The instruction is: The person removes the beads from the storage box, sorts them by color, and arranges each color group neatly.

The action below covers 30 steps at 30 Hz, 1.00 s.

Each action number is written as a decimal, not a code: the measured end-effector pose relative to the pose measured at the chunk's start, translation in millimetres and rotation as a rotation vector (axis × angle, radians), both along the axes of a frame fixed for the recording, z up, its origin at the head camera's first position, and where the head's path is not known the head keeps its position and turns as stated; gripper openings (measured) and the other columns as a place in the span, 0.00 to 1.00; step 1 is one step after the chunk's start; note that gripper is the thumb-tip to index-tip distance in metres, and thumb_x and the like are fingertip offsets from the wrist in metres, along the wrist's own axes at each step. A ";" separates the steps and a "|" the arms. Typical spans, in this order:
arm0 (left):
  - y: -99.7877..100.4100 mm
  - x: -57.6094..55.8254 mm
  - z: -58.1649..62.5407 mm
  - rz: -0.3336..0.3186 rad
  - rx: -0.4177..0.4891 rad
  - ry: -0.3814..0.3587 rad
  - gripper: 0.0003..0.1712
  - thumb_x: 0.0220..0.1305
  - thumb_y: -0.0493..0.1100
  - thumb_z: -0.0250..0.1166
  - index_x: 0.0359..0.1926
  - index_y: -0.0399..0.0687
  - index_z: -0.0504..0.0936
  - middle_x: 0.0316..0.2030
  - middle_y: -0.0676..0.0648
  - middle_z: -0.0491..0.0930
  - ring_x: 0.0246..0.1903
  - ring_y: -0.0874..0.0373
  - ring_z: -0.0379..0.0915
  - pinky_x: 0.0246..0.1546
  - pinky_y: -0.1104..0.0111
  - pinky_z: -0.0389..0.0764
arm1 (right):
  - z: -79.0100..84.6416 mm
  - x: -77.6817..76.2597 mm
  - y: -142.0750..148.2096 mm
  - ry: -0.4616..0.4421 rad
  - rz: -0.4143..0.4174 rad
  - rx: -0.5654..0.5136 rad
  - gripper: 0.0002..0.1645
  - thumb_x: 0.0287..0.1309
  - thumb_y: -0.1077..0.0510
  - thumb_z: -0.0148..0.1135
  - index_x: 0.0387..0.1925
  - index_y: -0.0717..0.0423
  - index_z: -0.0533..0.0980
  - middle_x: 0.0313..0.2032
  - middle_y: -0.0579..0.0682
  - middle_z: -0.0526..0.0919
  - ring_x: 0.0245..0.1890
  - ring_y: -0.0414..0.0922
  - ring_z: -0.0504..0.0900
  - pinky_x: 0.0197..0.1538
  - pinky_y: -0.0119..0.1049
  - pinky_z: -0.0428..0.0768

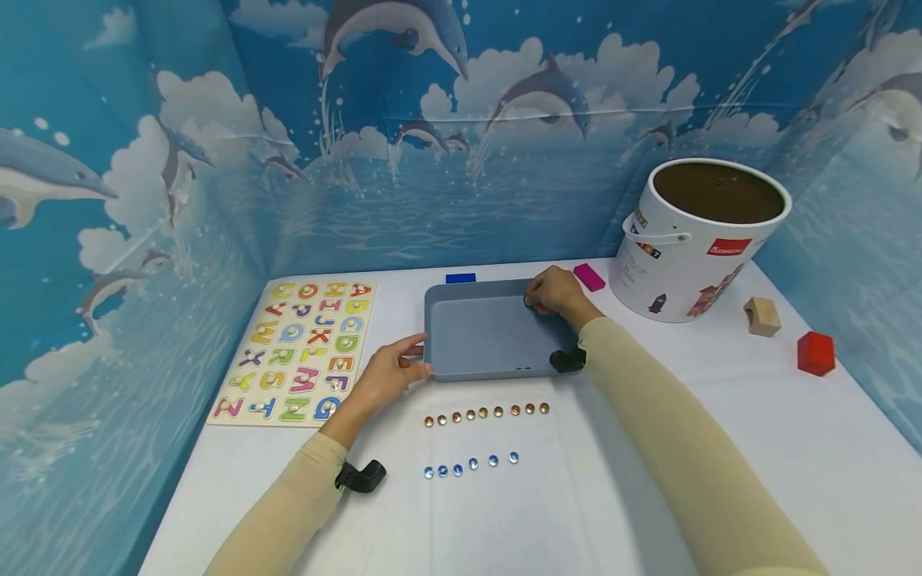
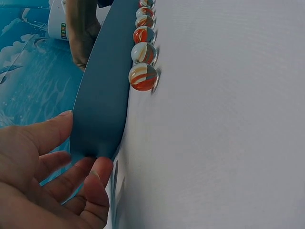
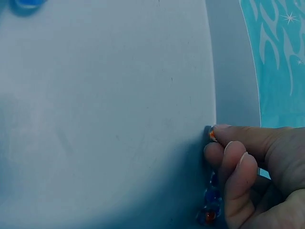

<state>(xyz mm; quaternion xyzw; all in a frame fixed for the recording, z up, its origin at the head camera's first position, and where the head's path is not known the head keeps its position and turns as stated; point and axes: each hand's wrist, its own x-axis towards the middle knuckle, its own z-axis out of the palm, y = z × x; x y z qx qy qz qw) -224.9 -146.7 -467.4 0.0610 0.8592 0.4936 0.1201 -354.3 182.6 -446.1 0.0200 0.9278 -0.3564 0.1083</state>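
Observation:
A grey rectangular tray (image 1: 479,332) lies on the white table. My left hand (image 1: 385,372) holds its near left corner, thumb and bent fingers against the wall. Inside the tray, at the far right, my right hand (image 1: 553,290) pinches a small glass marble (image 3: 212,135) with orange in it, close to the wall. Several blue and orange marbles (image 3: 210,215) lie along that wall beside the fingers, partly hidden. A blue marble (image 3: 28,3) shows at the right wrist view's top corner. In front of the tray are a row of orange-swirled marbles (image 1: 485,412) and a row of blue ones (image 1: 473,463).
A wooden alphabet puzzle board (image 1: 295,352) lies left of the tray. Behind the tray are a blue block (image 1: 460,278) and a pink block (image 1: 589,277). To the right stand a white bucket (image 1: 691,264), a wooden arch block (image 1: 762,316) and a red block (image 1: 816,354).

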 end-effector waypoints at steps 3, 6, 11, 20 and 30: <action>0.7 -0.7 0.8 -0.003 0.002 0.000 0.38 0.65 0.45 0.71 0.74 0.52 0.70 0.61 0.44 0.80 0.47 0.54 0.79 0.40 0.66 0.82 | 2.5 1.2 2.0 -0.007 0.026 -0.028 0.07 0.62 0.63 0.67 0.38 0.63 0.86 0.20 0.49 0.81 0.20 0.40 0.77 0.27 0.32 0.78; 0.9 -0.8 1.6 -0.004 0.003 -0.001 0.38 0.65 0.44 0.71 0.74 0.52 0.70 0.61 0.43 0.80 0.47 0.54 0.79 0.40 0.65 0.82 | 5.0 3.6 6.2 -0.030 0.050 -0.155 0.09 0.67 0.61 0.65 0.44 0.62 0.84 0.28 0.53 0.82 0.22 0.42 0.76 0.29 0.33 0.77; 0.8 1.3 -0.3 0.002 -0.003 -0.006 0.37 0.65 0.44 0.72 0.74 0.51 0.70 0.61 0.43 0.81 0.47 0.54 0.80 0.40 0.65 0.82 | 9.5 23.6 19.1 -0.032 0.084 -0.391 0.19 0.70 0.53 0.64 0.54 0.61 0.79 0.41 0.64 0.80 0.26 0.45 0.75 0.32 0.38 0.78; 0.6 2.0 -0.8 0.009 -0.003 0.006 0.37 0.65 0.44 0.72 0.73 0.52 0.71 0.60 0.44 0.81 0.45 0.55 0.80 0.40 0.65 0.82 | 18.1 111.3 44.3 -0.024 0.121 -0.644 0.16 0.68 0.53 0.67 0.50 0.59 0.79 0.42 0.54 0.82 0.22 0.42 0.67 0.25 0.32 0.70; 0.9 1.0 -1.1 0.012 0.000 0.008 0.37 0.65 0.45 0.72 0.74 0.53 0.71 0.60 0.44 0.81 0.46 0.55 0.80 0.39 0.64 0.83 | -12.9 178.2 50.4 -0.157 0.237 -0.447 0.13 0.62 0.55 0.71 0.44 0.60 0.82 0.23 0.47 0.68 0.21 0.41 0.66 0.22 0.31 0.64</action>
